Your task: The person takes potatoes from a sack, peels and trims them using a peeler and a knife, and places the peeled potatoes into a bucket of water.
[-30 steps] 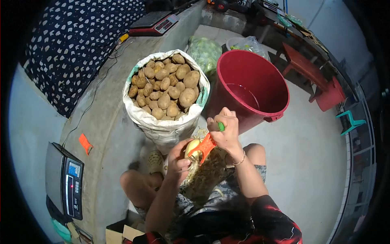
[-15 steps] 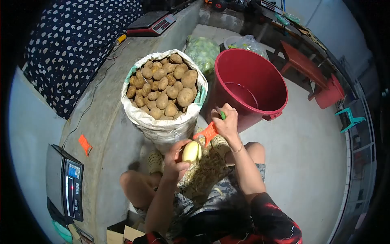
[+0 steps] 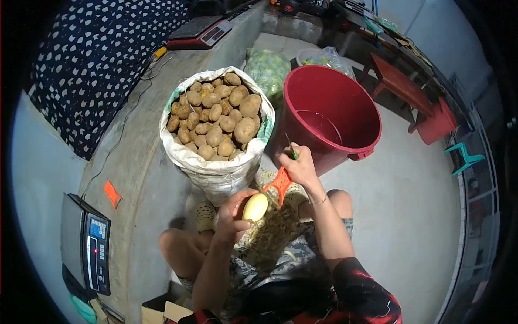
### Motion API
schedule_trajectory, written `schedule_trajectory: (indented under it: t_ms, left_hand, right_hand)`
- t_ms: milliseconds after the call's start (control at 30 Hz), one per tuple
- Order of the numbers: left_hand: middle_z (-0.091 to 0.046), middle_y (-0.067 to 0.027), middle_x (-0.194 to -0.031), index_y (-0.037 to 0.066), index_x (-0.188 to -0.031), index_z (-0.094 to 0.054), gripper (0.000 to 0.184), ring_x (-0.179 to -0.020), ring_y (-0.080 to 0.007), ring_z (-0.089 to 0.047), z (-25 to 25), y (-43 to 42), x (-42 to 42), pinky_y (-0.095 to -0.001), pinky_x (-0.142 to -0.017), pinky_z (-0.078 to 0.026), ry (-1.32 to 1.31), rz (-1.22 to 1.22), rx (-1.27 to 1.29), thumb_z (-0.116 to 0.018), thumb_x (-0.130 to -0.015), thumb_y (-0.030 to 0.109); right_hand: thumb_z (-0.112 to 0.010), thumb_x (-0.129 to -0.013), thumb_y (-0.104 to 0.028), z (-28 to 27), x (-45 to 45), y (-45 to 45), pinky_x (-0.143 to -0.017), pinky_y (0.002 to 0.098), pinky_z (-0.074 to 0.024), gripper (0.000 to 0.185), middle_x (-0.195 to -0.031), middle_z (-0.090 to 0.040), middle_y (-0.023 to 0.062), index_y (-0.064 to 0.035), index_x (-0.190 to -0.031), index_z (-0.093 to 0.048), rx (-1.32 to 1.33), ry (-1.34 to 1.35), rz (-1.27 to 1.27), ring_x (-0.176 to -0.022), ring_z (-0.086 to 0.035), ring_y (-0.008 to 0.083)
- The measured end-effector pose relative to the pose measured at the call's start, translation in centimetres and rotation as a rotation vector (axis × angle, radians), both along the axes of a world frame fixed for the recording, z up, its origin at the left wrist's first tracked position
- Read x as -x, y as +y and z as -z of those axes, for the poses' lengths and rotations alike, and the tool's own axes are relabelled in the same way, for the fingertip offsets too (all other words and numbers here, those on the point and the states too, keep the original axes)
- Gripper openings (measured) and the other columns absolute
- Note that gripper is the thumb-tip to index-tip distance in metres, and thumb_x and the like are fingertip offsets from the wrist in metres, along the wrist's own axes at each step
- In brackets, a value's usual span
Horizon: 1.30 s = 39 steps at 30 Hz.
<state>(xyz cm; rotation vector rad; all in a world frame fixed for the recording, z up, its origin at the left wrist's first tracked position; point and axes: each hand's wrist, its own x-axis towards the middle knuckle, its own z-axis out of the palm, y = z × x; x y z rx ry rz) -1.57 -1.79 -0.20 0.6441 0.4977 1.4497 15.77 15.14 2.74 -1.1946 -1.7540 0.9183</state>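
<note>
Just nearside of the potato sack (image 3: 216, 175), left hand (image 3: 231, 215) clasps a peeled potato (image 3: 256, 207); to the sack's right, right hand (image 3: 300, 166) firmly grips orange peeler (image 3: 281, 183) and green-handled knife (image 3: 293, 153).

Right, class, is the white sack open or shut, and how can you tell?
The sack is open: its mouth is spread wide, and brown potatoes show inside from above.

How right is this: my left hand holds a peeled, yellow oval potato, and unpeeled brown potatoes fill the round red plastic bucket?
Not the bucket: in the head view, the brown potatoes fill the white woven sack. Your left hand holds the peeled potato.
</note>
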Motion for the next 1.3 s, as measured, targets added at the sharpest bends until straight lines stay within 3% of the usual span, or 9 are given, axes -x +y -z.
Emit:
schedule_trajectory:
  t_ms: [467, 700, 800, 833, 1000, 1067, 1133, 1233, 1300]
  left_hand:
    - [-0.058, -0.0137, -0.122, -0.006, -0.134, -0.044, 0.084, -0.111, -0.0233, -0.058, -0.7, 0.5, 0.1, -0.0359, -0.098, -0.047, -0.024, -0.046, 0.029, -0.079, -0.059, 0.009]
    - [-0.058, -0.0133, -0.119, -0.007, -0.132, -0.046, 0.084, -0.106, -0.0220, -0.060, -0.9, 0.0, -0.3, -0.0346, -0.094, -0.049, 0.140, -0.059, 0.048, -0.082, -0.058, 0.010]
    - [-0.059, -0.0125, -0.117, -0.007, -0.130, -0.047, 0.083, -0.105, -0.0219, -0.060, 0.0, 0.0, 0.1, -0.0349, -0.093, -0.049, 0.112, -0.031, 0.085, -0.082, -0.058, 0.012]
    - [-0.059, -0.0122, -0.115, -0.007, -0.129, -0.047, 0.081, -0.105, -0.0210, -0.059, -0.7, -0.3, 0.0, -0.0341, -0.093, -0.049, -0.020, 0.004, -0.001, -0.081, -0.058, 0.013]
    - [-0.060, -0.0124, -0.116, -0.007, -0.129, -0.047, 0.082, -0.107, -0.0196, -0.058, -0.4, 0.2, -0.3, -0.0319, -0.095, -0.047, -0.029, -0.041, 0.068, -0.081, -0.057, 0.013]
    - [-0.059, -0.0121, -0.117, -0.007, -0.130, -0.047, 0.083, -0.108, -0.0203, -0.058, -0.3, 0.0, -0.7, -0.0325, -0.095, -0.047, 0.101, -0.118, 0.047, -0.081, -0.057, 0.014]
    - [-0.059, -0.0126, -0.117, -0.007, -0.129, -0.048, 0.082, -0.108, -0.0208, -0.058, 0.3, -0.1, -0.4, -0.0335, -0.095, -0.047, 0.052, -0.068, 0.051, -0.080, -0.057, 0.013]
    - [-0.058, -0.0136, -0.118, -0.007, -0.130, -0.046, 0.082, -0.109, -0.0208, -0.058, 0.4, 0.0, 0.2, -0.0344, -0.096, -0.047, -0.043, -0.010, -0.022, -0.079, -0.058, 0.014]
    - [-0.058, -0.0131, -0.118, -0.007, -0.130, -0.046, 0.082, -0.109, -0.0209, -0.058, 0.3, 0.3, -0.1, -0.0344, -0.096, -0.047, -0.015, -0.025, -0.006, -0.079, -0.059, 0.015]
  right_hand:
    - [-0.064, -0.067, -0.017, -1.8, 0.3, -1.5, -0.052, 0.0402, -0.0302, 0.027, -0.054, -0.038, 0.0168, 0.0051, -0.059, -0.051, -0.006, 0.002, 0.010, -0.056, -0.039, 0.0256]
    - [-0.067, -0.064, -0.025, -4.0, 0.7, -3.0, -0.054, 0.0433, -0.0332, 0.024, -0.057, -0.045, 0.0138, -0.0029, -0.059, -0.059, -0.543, -0.196, -0.110, -0.058, -0.045, 0.0315]
    - [-0.067, -0.064, -0.023, 0.1, 0.2, 0.4, -0.053, 0.0432, -0.0348, 0.023, -0.057, -0.046, 0.0143, -0.0021, -0.060, -0.060, -0.416, -0.266, 0.098, -0.057, -0.046, 0.0319]
    - [-0.067, -0.065, -0.022, 0.3, -0.1, 0.8, -0.053, 0.0422, -0.0365, 0.022, -0.057, -0.044, 0.0156, -0.0014, -0.062, -0.060, -0.167, -0.176, 0.095, -0.056, -0.048, 0.0321]
    - [-0.065, -0.066, -0.022, -3.0, 1.1, -2.9, -0.052, 0.0414, -0.0336, 0.021, -0.057, -0.043, 0.0157, -0.0006, -0.064, -0.061, -0.241, -0.018, -0.116, -0.055, -0.045, 0.0314]
    - [-0.067, -0.070, -0.016, -3.1, 1.2, -2.8, -0.052, 0.0382, -0.0281, 0.025, -0.057, -0.042, 0.0142, 0.0035, -0.061, -0.054, -0.521, -0.138, -0.129, -0.054, -0.042, 0.0255]
    - [-0.065, -0.074, -0.018, 0.2, 0.8, -0.4, -0.051, 0.0385, -0.0284, 0.030, -0.057, -0.042, 0.0144, 0.0038, -0.060, -0.050, -0.507, -0.125, -0.071, -0.053, -0.041, 0.0252]
    - [-0.066, -0.065, -0.021, -0.1, 0.2, 0.2, -0.056, 0.0412, -0.0349, 0.024, -0.060, -0.047, 0.0157, 0.0011, -0.062, -0.058, 0.030, -0.066, 0.085, -0.058, -0.047, 0.0288]
    - [-0.066, -0.065, -0.021, -1.4, 1.1, -1.8, -0.056, 0.0422, -0.0349, 0.025, -0.059, -0.046, 0.0160, 0.0014, -0.061, -0.057, -0.109, -0.052, -0.005, -0.058, -0.047, 0.0294]
